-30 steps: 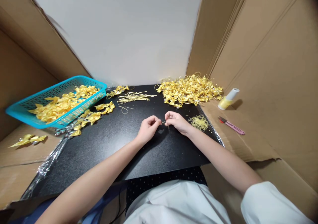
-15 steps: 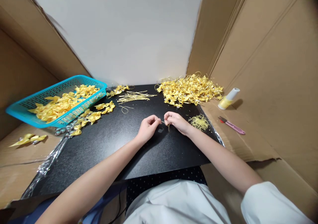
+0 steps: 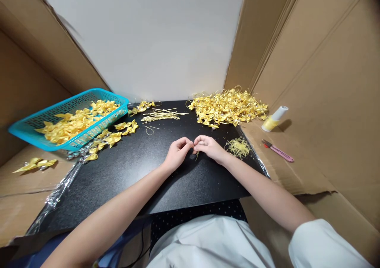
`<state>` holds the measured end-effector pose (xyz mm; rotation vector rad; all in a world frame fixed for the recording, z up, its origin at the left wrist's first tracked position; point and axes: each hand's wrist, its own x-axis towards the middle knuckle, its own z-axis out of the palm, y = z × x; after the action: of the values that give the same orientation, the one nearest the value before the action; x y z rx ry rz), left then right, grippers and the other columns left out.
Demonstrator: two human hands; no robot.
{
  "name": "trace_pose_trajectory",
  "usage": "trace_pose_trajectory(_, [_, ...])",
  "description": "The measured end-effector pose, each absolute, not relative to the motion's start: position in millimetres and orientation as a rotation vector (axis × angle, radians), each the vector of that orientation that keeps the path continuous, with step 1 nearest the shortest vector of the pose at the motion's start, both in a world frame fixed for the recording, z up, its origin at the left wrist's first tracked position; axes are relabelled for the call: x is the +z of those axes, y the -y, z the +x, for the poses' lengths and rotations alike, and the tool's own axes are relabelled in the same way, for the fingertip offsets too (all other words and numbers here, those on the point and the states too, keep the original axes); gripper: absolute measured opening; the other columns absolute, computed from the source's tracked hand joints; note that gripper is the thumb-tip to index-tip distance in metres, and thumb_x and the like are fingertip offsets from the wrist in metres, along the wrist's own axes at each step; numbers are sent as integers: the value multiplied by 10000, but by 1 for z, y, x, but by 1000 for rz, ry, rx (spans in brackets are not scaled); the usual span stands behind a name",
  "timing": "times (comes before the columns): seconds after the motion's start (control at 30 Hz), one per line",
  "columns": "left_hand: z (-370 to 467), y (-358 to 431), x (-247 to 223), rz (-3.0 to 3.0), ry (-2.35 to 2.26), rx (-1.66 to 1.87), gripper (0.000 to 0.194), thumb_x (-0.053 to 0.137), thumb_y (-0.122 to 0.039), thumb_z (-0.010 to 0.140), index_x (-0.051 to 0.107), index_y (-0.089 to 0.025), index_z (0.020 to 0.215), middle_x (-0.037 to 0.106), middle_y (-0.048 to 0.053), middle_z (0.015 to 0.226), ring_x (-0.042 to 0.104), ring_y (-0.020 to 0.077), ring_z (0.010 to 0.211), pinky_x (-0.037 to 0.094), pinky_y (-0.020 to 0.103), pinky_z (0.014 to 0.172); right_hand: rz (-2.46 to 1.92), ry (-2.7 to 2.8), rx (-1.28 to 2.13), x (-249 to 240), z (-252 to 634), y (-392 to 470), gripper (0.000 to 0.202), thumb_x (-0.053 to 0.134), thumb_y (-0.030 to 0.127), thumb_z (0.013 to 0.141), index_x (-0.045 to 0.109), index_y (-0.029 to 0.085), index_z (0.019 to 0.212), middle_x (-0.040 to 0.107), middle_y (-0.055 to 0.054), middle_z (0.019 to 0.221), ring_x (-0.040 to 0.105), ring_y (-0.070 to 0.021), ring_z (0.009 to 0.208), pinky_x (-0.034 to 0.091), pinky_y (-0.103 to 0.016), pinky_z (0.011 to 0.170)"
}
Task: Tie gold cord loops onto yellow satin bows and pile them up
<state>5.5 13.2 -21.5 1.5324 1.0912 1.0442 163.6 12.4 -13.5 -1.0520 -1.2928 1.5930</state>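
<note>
My left hand point(image 3: 179, 153) and my right hand point(image 3: 210, 147) meet fingertip to fingertip above the black table point(image 3: 130, 185). Both are closed in a pinch. A short end of thin yellow cord point(image 3: 197, 155) hangs below the fingertips of my right hand. Whatever the left fingers pinch is too small and covered to name. Right of my right hand lies a tangle of cut yellow cord scraps point(image 3: 238, 147). Beyond the hands are a single cord loop point(image 3: 149, 130) and a bundle of straight yellow cords point(image 3: 163, 115).
A turquoise basket point(image 3: 32, 135) of yellow ribbon bows stands at the left, with loose bows point(image 3: 111, 139) and silvery beads point(image 3: 77, 154) beside it. A heap of finished-looking bows point(image 3: 228, 107) lies back right. Farther right are a cord-wound white tube point(image 3: 274, 118) and a pink-handled cutter point(image 3: 279, 151).
My right hand has moved slightly left, so the fingertips now touch. The thin pale piece that showed between them is now hidden.
</note>
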Motion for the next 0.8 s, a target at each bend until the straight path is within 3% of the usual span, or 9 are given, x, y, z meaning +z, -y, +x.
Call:
trace_pose_trajectory(0.33, [5,-14,-23,1568,-1146,987,295,602,-401,735,484,-174,590,379,-62,506,324,77,482,248,211,492,-1068,1262,1522,-13,160,-13,65,472,174,558,510,202,602,448,76,440,390,-80,433,311,-222,494])
trace_pose_trajectory(0.6, [-10,-28,-32,1561,-1229,1068,288,577,-380,770,442,-183,607,380,-62,519,335,82,494,252,210,506,-1185,1225,1379,-11,221,-5,82,464,197,531,479,210,611,383,80,460,275,-73,443,192,-226,459])
trace_pose_trajectory(0.7, [-10,-27,-32,1557,-1221,1056,284,597,-374,758,456,-181,604,386,-62,514,338,81,487,248,213,504,-1210,1247,1332,-9,232,-3,59,485,205,572,497,204,630,405,72,480,322,-84,478,240,-237,497])
trace_pose_trajectory(0.8, [-9,-26,-32,1545,-1210,1049,275,594,-379,760,475,-178,616,418,-55,523,355,83,492,258,216,510,-1196,1406,1275,-4,221,-6,94,545,208,630,580,193,716,518,42,593,441,-113,587,349,-267,609])
